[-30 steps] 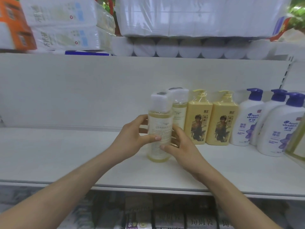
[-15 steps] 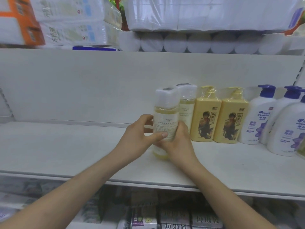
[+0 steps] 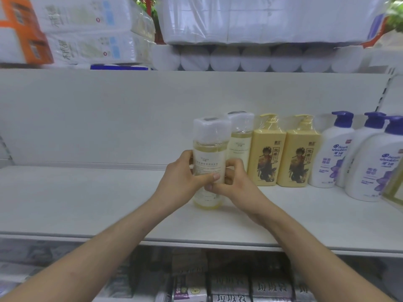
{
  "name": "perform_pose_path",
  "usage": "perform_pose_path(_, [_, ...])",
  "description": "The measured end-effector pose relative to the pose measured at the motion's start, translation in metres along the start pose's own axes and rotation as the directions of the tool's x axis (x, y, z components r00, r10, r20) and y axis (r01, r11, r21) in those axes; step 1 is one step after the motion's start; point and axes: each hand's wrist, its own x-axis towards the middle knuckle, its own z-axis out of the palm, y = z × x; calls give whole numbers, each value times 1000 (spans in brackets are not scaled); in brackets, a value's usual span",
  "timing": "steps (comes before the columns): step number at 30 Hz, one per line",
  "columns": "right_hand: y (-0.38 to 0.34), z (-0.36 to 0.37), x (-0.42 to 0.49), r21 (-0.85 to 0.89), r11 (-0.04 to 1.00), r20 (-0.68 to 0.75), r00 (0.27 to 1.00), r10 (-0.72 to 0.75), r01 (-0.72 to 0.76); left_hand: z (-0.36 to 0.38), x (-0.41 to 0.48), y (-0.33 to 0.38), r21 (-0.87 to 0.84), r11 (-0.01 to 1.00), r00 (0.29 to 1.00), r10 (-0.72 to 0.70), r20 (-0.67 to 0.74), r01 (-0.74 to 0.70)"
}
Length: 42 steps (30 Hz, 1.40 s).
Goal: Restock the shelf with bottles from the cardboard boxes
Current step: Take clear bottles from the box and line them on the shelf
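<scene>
Left hand (image 3: 182,178) and right hand (image 3: 236,186) both grip a clear, pale-yellow, plastic-wrapped bottle (image 3: 209,158), steadying it upright on the white shelf (image 3: 87,203), likely to line it up beside its twin (image 3: 239,142)

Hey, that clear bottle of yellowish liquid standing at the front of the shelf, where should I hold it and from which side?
Grip the front bottle round its straight labelled middle, coming from the front and left, as the left hand does. It stands upright, its film-wrapped cap looks slippery, and a twin bottle crowds its back right.
</scene>
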Motion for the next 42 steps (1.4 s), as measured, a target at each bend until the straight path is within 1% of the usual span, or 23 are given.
perform_pose_path(7, [12, 14, -14, -31, 997, -97, 992, -78, 76, -16, -1, -10, 18, 999, 999, 35, 30, -35])
perform_pose_path(14, [14, 12, -21, -93, 992, -146, 984, -104, 91, -37, -9, -22, 71, 997, 998, 47, -36, -44])
perform_pose_path(16, [9, 11, -16, -89, 992, -112, 989, -101, 92, -36, -15, -23, 87, 995, 997, 50, -60, -45])
perform_pose_path(20, [0, 8, -2, -5, 996, 114, 990, -86, 88, -24, -23, -19, 75, 996, 994, 51, -97, -44])
perform_pose_path(22, [-1, 8, 3, 19, 994, 153, 982, -109, 107, -20, -24, -16, 56, 998, 993, 47, -112, -41])
perform_pose_path(24, [1, 9, 5, 19, 990, 120, 983, -138, 137, -17, -23, -14, 60, 997, 990, 48, -133, -40])
perform_pose_path(26, [5, 16, 3, 4, 987, 51, 986, -158, 158, -16, -20, -14, 65, 997, 990, 51, -132, -43])
perform_pose_path(28, [10, 26, -2, -46, 986, -64, 984, -164, 162, -18, -14, -15, 25, 999, 996, 41, -83, -39])
perform_pose_path(31, [13, 37, -8, -150, 975, -224, 955, -193, 162, -27, -5, -20, -38, 999, 999, 36, 40, -35])
perform_pose_path(33, [14, 36, -10, -220, 963, -265, 941, -211, 154, -32, 0, -25, -53, 998, 995, 44, 85, -40])
perform_pose_path(34, [14, 34, -9, -242, 959, -271, 938, -214, 149, -34, 2, -27, -52, 998, 995, 48, 86, -44])
perform_pose_path(37, [12, 25, -5, -242, 963, -239, 954, -179, 120, -35, 0, -34, -15, 997, 998, 70, 3, -70])
perform_pose_path(40, [10, 20, 1, -164, 981, -118, 986, -121, 101, -26, -6, -38, 43, 991, 987, 129, -100, -125])
perform_pose_path(42, [12, 20, 3, -146, 982, -74, 988, -134, 123, -21, -6, -41, 49, 988, 982, 149, -115, -145])
